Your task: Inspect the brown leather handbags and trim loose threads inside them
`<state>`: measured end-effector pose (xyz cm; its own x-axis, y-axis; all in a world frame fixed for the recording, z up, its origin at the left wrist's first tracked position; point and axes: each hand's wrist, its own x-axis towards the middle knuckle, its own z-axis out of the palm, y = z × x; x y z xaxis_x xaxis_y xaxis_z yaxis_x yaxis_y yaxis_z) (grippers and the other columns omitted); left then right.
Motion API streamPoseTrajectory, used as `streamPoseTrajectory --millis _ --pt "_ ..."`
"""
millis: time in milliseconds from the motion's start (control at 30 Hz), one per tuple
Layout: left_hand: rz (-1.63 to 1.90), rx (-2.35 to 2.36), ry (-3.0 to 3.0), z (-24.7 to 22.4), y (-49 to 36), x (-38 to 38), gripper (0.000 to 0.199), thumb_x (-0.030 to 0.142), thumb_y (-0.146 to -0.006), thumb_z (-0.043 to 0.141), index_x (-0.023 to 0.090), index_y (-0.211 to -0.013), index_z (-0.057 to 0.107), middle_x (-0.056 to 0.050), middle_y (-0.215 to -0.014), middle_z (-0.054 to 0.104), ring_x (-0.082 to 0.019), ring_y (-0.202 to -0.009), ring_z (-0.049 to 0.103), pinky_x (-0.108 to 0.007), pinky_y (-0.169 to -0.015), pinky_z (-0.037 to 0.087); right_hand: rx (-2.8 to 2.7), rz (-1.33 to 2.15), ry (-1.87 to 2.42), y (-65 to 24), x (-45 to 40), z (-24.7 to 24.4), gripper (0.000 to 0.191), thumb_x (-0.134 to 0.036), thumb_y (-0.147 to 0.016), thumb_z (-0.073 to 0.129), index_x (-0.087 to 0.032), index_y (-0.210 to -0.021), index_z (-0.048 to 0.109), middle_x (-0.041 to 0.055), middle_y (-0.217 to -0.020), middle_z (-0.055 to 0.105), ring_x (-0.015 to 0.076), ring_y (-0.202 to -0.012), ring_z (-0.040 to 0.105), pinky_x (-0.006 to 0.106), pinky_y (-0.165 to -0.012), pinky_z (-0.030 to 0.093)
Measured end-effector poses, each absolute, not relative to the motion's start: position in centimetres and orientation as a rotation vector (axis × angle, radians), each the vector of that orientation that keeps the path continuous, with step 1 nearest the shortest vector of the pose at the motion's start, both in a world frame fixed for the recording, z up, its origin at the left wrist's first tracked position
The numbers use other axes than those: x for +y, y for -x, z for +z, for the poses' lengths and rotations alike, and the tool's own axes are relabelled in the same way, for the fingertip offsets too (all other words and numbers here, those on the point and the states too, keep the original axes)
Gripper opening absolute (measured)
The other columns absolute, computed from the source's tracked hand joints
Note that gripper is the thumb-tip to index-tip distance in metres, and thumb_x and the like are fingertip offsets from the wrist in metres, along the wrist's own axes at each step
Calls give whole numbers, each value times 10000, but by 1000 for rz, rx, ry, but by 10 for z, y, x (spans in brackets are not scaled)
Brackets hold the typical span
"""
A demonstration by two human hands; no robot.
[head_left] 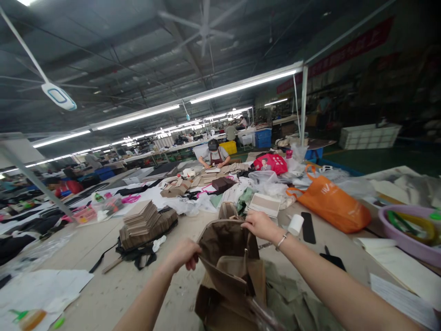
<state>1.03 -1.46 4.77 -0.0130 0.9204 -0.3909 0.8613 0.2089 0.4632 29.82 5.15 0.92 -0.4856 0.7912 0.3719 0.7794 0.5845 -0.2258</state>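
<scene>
A brown fabric bag (225, 234) stands in front of me with its mouth spread and its dark lining showing. At the left of its rim, my left hand (188, 255) is closed on the edge. The fingers of my right hand (260, 225) pinch the far right part of the rim; that wrist wears a bracelet (281, 241). More brown pieces (212, 305) lie around the bag's lower part, and a grey-green cloth (289, 299) is bunched to its right. Beyond the bag lies a beige and white panel (263, 205).
Stacked brown pieces (141, 220) sit on the left of the table. To the right are a white roll (295, 225), a black phone-like slab (308, 227), an orange bag (330, 204) and a purple basin (396, 232). Another person (214, 154) works across the table.
</scene>
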Motion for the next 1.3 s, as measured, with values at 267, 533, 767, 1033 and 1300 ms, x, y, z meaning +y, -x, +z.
streamPoseTrajectory --millis 267,533,767,1033,1300 --pt "57 2028 -2150 56 -21 -35 324 484 -722 603 181 -825 658 -74 -818 683 -248 -802 628 -344 -718 464 -2455 80 1137 -303 52 1 302 -343 -889 547 -144 -698 672 22 -739 568 120 -691 520 223 -647 361" --pt "444 1806 -2661 43 -73 1 219 288 -740 670 222 -947 646 -66 -1081 542 -237 -1025 485 -388 -950 355 -2442 44 1161 -301 46 0 292 -329 -888 549 -145 -694 667 25 -742 559 125 -684 510 232 -622 351" --pt "452 1782 -2734 29 -81 18 184 253 -738 673 221 -908 610 -43 -1028 513 -229 -1014 447 -430 -989 302 -2431 15 1184 -300 42 0 297 -349 -890 544 -154 -703 668 22 -756 562 120 -677 499 230 -604 340" --pt "487 1746 -2726 25 -85 23 92 268 -751 668 193 -763 616 -40 -975 531 -204 -960 456 -353 -908 355 -2428 3 1197 -301 42 -3 282 -344 -895 533 -164 -722 666 23 -766 561 128 -710 515 231 -615 347" --pt "424 1683 -2563 22 -78 31 140 231 -861 499 175 -777 596 -33 -844 604 -147 -791 549 -252 -724 409 -2381 41 1303 -298 41 -3 315 -403 -898 517 -189 -729 675 19 -779 578 129 -729 546 233 -633 366"
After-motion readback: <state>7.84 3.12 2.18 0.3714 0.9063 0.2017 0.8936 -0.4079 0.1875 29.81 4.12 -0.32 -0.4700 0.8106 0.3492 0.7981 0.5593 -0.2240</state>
